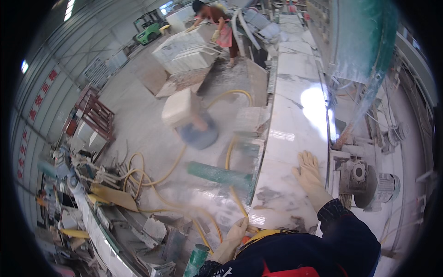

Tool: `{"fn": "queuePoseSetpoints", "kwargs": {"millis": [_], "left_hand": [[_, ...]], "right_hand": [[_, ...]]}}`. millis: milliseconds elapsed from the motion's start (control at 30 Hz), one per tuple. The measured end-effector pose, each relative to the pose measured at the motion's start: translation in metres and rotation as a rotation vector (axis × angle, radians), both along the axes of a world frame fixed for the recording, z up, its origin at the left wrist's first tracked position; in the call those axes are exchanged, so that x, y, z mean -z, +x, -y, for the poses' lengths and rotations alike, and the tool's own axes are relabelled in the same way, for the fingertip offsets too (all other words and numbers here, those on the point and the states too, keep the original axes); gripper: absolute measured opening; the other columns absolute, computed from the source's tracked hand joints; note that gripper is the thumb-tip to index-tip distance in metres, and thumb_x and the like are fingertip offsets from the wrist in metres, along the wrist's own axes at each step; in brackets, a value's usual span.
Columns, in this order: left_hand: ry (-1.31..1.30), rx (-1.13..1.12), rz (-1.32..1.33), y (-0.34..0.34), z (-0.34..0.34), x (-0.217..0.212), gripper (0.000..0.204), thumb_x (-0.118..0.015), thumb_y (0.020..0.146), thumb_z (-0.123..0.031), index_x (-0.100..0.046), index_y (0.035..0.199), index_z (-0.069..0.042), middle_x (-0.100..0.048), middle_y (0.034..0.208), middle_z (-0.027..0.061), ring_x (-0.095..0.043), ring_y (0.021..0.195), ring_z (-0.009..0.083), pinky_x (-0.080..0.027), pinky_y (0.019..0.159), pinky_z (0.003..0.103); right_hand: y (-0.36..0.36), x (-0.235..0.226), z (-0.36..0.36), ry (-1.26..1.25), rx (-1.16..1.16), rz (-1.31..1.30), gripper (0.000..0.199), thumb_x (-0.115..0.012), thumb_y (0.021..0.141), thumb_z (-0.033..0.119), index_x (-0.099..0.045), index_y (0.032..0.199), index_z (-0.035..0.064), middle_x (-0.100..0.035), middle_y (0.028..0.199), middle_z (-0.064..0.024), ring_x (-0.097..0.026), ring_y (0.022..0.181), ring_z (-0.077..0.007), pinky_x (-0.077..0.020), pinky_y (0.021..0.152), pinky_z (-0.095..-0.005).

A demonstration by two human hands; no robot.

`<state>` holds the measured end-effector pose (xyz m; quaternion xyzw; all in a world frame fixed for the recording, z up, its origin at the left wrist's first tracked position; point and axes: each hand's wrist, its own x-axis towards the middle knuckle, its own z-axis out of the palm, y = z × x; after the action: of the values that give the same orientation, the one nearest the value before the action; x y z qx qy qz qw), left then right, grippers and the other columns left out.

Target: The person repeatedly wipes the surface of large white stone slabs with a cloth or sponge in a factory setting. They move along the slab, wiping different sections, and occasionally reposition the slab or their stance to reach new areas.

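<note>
On the left, yellow hoses (152, 177) looped over the dusty floor (138, 120) past a green bar (219, 174). The gloved left hand (237, 231) was curled shut around the hose end (240, 207) at the near corner of the marble slab (295, 120). The slab's long axis ran straight away from the person along the tabletop. The gloved right hand (308, 173) lay open and flat on it, fingers spread, holding nothing, farther along the slab than the left hand. A motor (369, 184) sat to its right.
</note>
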<state>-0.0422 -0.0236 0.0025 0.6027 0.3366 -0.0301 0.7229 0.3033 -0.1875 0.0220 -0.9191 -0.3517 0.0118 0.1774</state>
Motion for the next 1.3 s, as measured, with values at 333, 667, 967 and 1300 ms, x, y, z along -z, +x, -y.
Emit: {"fn": "queuePoseSetpoints", "kwargs": {"millis": [333, 667, 967, 1300], "left_hand": [[-0.043, -0.036, -0.068, 0.009, 0.001, -0.009, 0.047, -0.039, 0.114, -0.035, -0.063, 0.12, 0.005, -0.076, 0.099, 0.0167, -0.073, 0.083, 0.0219, -0.058, 0.082, 0.034], [-0.08, -0.066, -0.025, 0.016, 0.002, -0.006, 0.048, -0.039, 0.114, -0.035, -0.063, 0.119, 0.006, -0.076, 0.096, 0.0172, -0.073, 0.083, 0.0224, -0.058, 0.082, 0.035], [-0.206, -0.166, -0.046, 0.02, -0.002, 0.017, 0.051, -0.045, 0.112, -0.039, -0.061, 0.12, 0.008, -0.075, 0.098, 0.0189, -0.074, 0.084, 0.0257, -0.059, 0.083, 0.036], [-0.268, -0.466, -0.135, -0.098, 0.015, 0.045, 0.046, -0.045, 0.11, -0.037, -0.061, 0.135, -0.002, -0.075, 0.112, 0.0238, -0.075, 0.098, 0.0282, -0.057, 0.088, 0.034]], "right_hand": [[0.008, 0.009, -0.006, -0.019, 0.032, -0.026, 0.073, -0.05, 0.1, 0.043, -0.038, 0.155, -0.0032, -0.032, 0.163, -0.0275, -0.023, 0.155, -0.0392, -0.0096, 0.129, -0.0517], [-0.009, 0.013, -0.042, -0.07, -0.012, -0.021, 0.071, -0.048, 0.101, 0.04, -0.034, 0.159, 0.0023, -0.028, 0.167, -0.0205, -0.019, 0.157, -0.0357, -0.0045, 0.129, -0.0525], [0.004, 0.003, -0.05, -0.099, -0.001, -0.067, 0.078, -0.052, 0.098, 0.046, -0.032, 0.161, 0.005, -0.027, 0.168, -0.0202, -0.018, 0.158, -0.0345, -0.004, 0.129, -0.0518], [0.018, 0.013, -0.05, -0.144, -0.026, 0.012, 0.078, -0.052, 0.099, 0.046, -0.031, 0.161, 0.0048, -0.026, 0.168, -0.0212, -0.018, 0.158, -0.0362, -0.006, 0.128, -0.0528]]}}
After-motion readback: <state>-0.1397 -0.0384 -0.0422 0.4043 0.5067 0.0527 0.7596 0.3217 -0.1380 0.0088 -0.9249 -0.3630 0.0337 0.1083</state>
